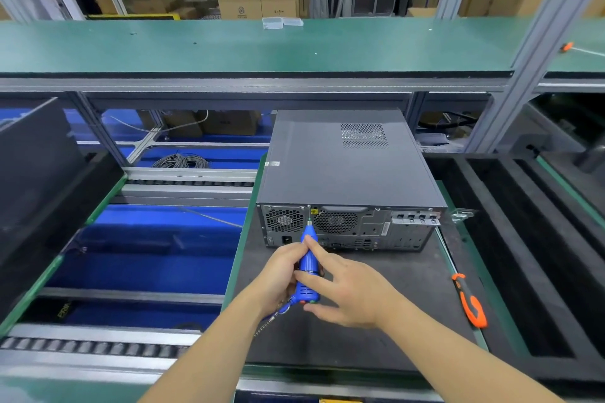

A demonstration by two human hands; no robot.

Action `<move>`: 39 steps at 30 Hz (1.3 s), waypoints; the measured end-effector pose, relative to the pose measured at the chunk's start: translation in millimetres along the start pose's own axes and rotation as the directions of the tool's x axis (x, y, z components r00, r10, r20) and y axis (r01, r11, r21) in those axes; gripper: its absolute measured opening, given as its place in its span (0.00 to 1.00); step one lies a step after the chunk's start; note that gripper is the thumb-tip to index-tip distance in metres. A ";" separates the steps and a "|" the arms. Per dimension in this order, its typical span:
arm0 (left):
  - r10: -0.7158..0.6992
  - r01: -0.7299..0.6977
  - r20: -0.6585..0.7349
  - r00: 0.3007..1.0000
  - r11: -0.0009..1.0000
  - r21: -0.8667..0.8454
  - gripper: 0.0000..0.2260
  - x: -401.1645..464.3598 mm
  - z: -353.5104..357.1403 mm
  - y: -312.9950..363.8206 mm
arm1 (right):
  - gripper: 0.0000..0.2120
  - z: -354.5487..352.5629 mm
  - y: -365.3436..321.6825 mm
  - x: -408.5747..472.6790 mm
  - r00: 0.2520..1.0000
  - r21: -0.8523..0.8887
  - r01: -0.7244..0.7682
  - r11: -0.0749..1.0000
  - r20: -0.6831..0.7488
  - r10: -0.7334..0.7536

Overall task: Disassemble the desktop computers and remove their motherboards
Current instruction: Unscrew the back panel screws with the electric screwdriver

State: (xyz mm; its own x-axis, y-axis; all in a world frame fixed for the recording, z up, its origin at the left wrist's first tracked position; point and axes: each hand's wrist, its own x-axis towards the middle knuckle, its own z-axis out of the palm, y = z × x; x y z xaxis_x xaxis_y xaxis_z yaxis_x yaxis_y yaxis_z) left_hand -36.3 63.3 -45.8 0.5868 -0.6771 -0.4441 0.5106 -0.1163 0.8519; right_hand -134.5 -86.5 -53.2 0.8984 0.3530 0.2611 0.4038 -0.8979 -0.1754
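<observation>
A dark grey desktop computer (347, 167) lies flat on a black mat (376, 330), its rear panel with two fan grilles and ports facing me. A blue electric screwdriver (308, 258) points at the top edge of that rear panel, between the two grilles. My left hand (281, 275) grips the screwdriver's body from the left. My right hand (347, 291) holds it from the right, forefinger stretched along the barrel and thumb on its side. The computer's cover is closed, so the motherboard is hidden.
An orange-handled hand tool (469, 301) lies on the mat to the right. Black foam trays (530, 239) fill the right side. A roller conveyor with blue panels (157, 239) runs on the left. A green shelf (262, 46) spans overhead, carrying small clear boxes (281, 23).
</observation>
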 end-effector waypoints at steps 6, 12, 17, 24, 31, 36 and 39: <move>0.037 -0.037 -0.035 0.999 0.999 0.000 0.15 0.5 3.1 2.5 | 0.21 0.9 3.0 2.0 1.000 -0.003 -0.009 1.000 -0.016 0.009; 0.024 -0.024 -0.041 0.999 1.000 -0.001 0.15 0.0 3.5 1.9 | 0.21 3.0 2.4 1.1 1.000 0.005 -0.007 1.000 -0.009 0.007; 0.040 -0.040 -0.038 0.998 0.999 0.011 0.15 -0.9 3.1 3.3 | 0.21 0.9 1.7 2.2 1.000 0.010 -0.011 1.000 -0.018 0.011; -0.002 0.001 -0.052 0.999 1.000 -0.011 0.17 0.3 4.4 13.0 | 0.22 -0.6 2.1 2.9 0.998 0.093 -0.027 0.995 -0.057 0.032; -0.061 0.048 -0.088 0.994 0.989 -0.142 0.16 -0.4 8.3 13.5 | 0.21 -12.3 1.9 9.5 1.000 0.135 -0.009 0.991 -0.019 0.012; -0.103 0.074 -0.120 0.987 0.972 -0.224 0.18 -0.4 12.6 11.4 | 0.19 -14.2 -1.7 11.4 1.000 0.117 -0.011 0.993 -0.020 0.013; -0.110 0.080 -0.119 0.987 0.969 -0.234 0.18 -1.8 13.4 13.3 | 0.19 -11.7 -3.3 10.3 0.999 0.110 -0.034 0.993 -0.021 0.037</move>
State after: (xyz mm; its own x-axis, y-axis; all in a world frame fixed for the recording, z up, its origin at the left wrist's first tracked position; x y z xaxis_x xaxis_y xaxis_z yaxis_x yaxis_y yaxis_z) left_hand -39.0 53.3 -30.0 0.5977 -0.5690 -0.5649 0.6887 0.0037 0.7250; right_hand -128.6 -82.9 -38.9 0.9089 0.3141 0.2743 0.3892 -0.8750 -0.2879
